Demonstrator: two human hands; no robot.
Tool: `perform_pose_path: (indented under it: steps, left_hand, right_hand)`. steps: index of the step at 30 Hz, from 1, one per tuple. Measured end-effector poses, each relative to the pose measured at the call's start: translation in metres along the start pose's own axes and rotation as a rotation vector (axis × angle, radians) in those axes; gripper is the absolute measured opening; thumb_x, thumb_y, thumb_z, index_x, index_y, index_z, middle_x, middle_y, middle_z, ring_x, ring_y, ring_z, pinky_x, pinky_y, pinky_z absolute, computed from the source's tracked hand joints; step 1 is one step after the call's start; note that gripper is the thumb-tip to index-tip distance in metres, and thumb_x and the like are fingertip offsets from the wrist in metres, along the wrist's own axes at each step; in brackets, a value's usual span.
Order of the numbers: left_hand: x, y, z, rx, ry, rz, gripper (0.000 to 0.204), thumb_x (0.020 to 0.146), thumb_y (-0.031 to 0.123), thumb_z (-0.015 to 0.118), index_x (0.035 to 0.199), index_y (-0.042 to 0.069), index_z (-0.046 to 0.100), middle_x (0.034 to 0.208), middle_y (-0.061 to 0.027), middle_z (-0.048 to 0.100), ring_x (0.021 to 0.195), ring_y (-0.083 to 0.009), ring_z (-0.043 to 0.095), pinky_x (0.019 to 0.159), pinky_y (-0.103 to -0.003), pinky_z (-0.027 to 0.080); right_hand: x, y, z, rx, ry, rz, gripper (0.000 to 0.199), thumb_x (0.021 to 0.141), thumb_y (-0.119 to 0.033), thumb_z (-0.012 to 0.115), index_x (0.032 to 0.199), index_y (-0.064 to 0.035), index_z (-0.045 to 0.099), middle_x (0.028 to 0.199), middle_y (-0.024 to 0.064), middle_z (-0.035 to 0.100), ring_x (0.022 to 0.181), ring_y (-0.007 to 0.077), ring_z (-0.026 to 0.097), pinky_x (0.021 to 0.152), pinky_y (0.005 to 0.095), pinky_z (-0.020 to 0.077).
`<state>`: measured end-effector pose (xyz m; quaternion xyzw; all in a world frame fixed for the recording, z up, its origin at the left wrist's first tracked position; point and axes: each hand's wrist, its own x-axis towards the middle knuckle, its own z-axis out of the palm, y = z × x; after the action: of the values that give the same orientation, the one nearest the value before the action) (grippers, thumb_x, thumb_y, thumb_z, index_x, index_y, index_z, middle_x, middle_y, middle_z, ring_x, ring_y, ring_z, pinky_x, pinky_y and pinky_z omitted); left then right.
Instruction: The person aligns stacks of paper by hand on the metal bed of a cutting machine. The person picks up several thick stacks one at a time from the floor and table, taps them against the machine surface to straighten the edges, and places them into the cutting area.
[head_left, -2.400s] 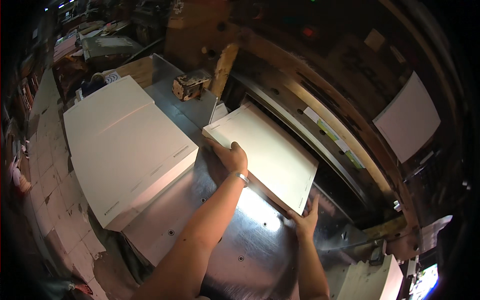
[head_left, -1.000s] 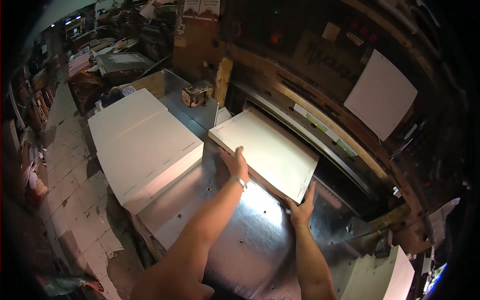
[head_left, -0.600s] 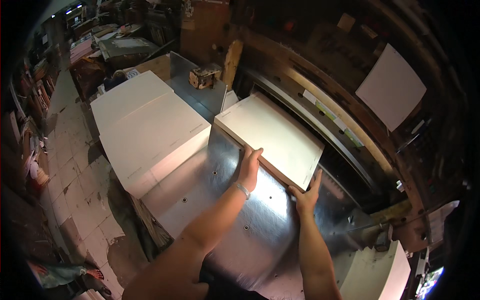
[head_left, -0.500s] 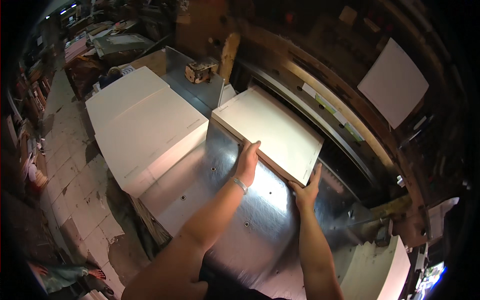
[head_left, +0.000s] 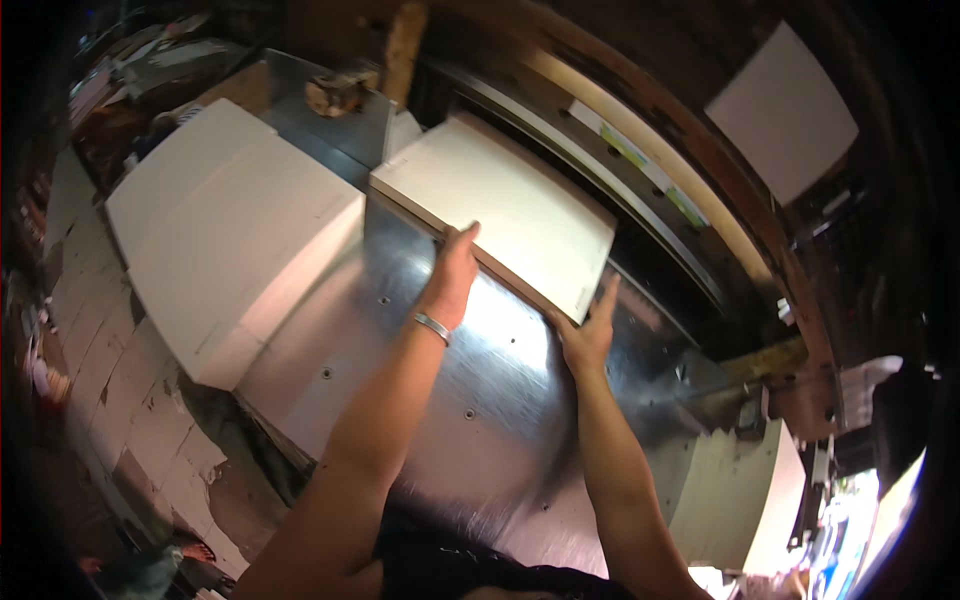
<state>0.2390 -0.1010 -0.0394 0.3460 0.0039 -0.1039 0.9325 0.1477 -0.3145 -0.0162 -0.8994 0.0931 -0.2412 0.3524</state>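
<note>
Step in hand: squaring paper stack [head_left: 495, 225] on steel bench [head_left: 400, 400]; left hand [head_left: 452, 272] and right hand [head_left: 585, 335] pressed flat against its near edge, gripping nothing; next move likely calls for an even push.

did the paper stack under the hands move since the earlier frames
Yes. The paper stack has slid along the metal table toward the machine's opening, away from the person, with both hands against its near edge.

My shiny steel worktable [head_left: 420, 400] glaring under overhead light, dim cluttered workshop around me, pale tiled floor [head_left: 95, 370] at my left, white sheet [head_left: 785, 110] on the dark wall, cluttered benches [head_left: 150, 70] far left, daylight at lower right.
</note>
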Motion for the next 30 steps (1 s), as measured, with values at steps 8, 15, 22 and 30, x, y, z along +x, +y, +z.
perform_pose_path:
  steps: [8,15,22,30]
  left_hand:
    - [-0.001,0.005,0.003,-0.058,-0.056,-0.037,0.034,0.092,0.041,0.053,0.095,0.01,0.041,0.104,-0.0001,0.039,0.106,-0.0101,0.036,0.112,-0.034,0.013]
    - [-0.008,0.008,0.015,-0.062,0.003,-0.002,0.033,0.091,0.041,0.054,0.095,0.01,0.042,0.103,0.0008,0.041,0.105,-0.0091,0.037,0.111,-0.032,0.015]
    - [-0.008,0.009,0.013,-0.084,0.013,-0.021,0.027,0.092,0.036,0.055,0.094,0.011,0.044,0.104,0.0022,0.042,0.107,-0.0098,0.038,0.112,-0.032,0.014]
    - [-0.01,-0.001,0.02,0.001,0.051,0.038,0.039,0.092,0.034,0.056,0.117,0.008,0.042,0.127,-0.0009,0.039,0.13,-0.0117,0.029,0.117,-0.04,0.008]
  right_hand:
    - [0.009,0.022,-0.001,0.187,0.092,0.077,0.09,0.089,-0.037,0.061,0.152,-0.0091,0.002,0.124,0.0279,0.057,0.105,0.034,0.062,0.087,0.0362,0.0477]
    - [0.015,0.034,0.007,0.277,0.115,-0.042,0.074,0.101,-0.041,0.036,0.151,-0.0057,-0.005,0.133,0.0268,0.051,0.123,0.0315,0.052,0.104,0.034,0.0353]
    - [0.015,0.033,0.005,0.474,0.049,-0.069,0.076,0.102,-0.038,0.038,0.15,-0.004,-0.01,0.137,0.0227,0.05,0.129,0.028,0.046,0.108,0.0325,0.029]
    - [0.017,0.042,0.007,0.383,0.03,-0.019,0.085,0.098,-0.049,0.043,0.15,-0.0037,-0.006,0.138,0.0271,0.047,0.129,0.0306,0.046,0.106,0.033,0.0325]
